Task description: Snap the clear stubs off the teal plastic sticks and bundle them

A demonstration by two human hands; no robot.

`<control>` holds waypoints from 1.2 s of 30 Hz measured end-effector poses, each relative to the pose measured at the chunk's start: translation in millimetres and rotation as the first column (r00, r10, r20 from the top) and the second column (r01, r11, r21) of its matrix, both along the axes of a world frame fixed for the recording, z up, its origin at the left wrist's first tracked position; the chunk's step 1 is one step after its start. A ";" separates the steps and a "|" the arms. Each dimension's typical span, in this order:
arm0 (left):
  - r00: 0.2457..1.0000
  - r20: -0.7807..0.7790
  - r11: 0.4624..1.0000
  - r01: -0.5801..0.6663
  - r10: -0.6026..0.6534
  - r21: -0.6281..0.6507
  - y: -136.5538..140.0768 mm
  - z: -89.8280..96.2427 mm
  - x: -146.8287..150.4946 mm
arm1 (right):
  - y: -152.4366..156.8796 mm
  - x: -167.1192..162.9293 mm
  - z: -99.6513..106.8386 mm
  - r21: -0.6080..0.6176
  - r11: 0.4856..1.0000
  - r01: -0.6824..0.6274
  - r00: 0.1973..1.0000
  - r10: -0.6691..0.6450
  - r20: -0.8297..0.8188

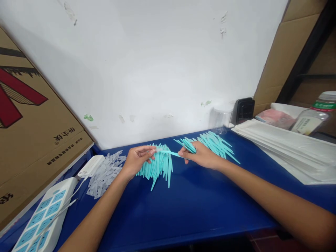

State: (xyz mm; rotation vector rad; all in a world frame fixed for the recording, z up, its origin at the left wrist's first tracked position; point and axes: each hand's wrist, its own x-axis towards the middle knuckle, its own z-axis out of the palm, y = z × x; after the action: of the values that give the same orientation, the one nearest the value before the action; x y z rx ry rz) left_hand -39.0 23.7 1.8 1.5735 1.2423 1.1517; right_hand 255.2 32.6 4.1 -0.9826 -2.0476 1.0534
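Brown cardboard opens our view at far left, a big printed box standing beside the blue table. Next we pass a white power strip and a small white adapter, and right beside that comes a heap of clear pieces. Plenty lie loose there, so on that side we judge much is left.

Now our left hand, fingers pinched narrow on a clear tip at the end of one turquoise stick. We read that as a single piece being joined; whether it is fully seated, we cannot tell. Below the held stick lies the middle pile of sticks, a thick fan on the table. We take it as probably the finished share, though the hand covers too much of the upper ends for us to be sure.

Across to our right hand: thumb and finger grip the other end of that same stick, with a bundle of turquoise sticks tucked in the hand. Just beyond sits the right pile, loose and looking bare, so we count it, with the bundle, as left to do. Behind it stands a clear jar, then a dark object, then flat white bags and a bottle at the right edge.
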 end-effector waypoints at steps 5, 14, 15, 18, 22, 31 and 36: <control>1.000 -0.011 1.000 0.000 0.000 0.006 1.6 -2.1 -2.0 | 1.7 0.7 -0.9 -0.015 1.000 0.013 1.000 -0.013 -0.005; 0.993 -0.034 0.993 0.114 -0.115 -0.021 -0.8 -3.8 1.8 | -4.4 -2.4 4.1 -0.028 0.999 -0.035 0.999 0.035 0.011; 0.990 -0.042 0.990 0.136 -0.137 -0.021 -1.6 -3.9 3.1 | -5.4 -2.8 4.4 -0.037 0.998 -0.055 0.998 0.055 0.010; 0.982 -0.048 0.983 0.182 -0.183 -0.027 -3.9 -4.1 6.4 | -7.4 -2.9 4.1 -0.065 0.991 -0.121 0.993 0.121 -0.002; 0.977 -0.037 0.977 0.207 -0.209 -0.044 -7.2 -3.4 7.8 | -8.3 -1.6 3.7 -0.082 0.983 -0.162 0.987 0.162 -0.007; 0.923 -0.375 0.983 0.139 -0.084 0.123 -7.0 9.1 -0.2 | -6.6 -1.5 7.9 -0.022 0.996 -0.087 0.986 0.089 0.140; 0.430 -0.800 0.897 -0.064 0.420 0.437 3.6 31.4 -54.7 | 13.9 10.2 -2.5 0.322 0.867 0.380 0.728 -0.495 0.474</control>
State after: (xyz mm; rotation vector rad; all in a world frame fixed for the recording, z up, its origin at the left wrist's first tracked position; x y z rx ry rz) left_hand -93.8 27.3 33.2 2.4990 2.0937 0.6733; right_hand 265.4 46.5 1.6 -1.6997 -2.1173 0.3080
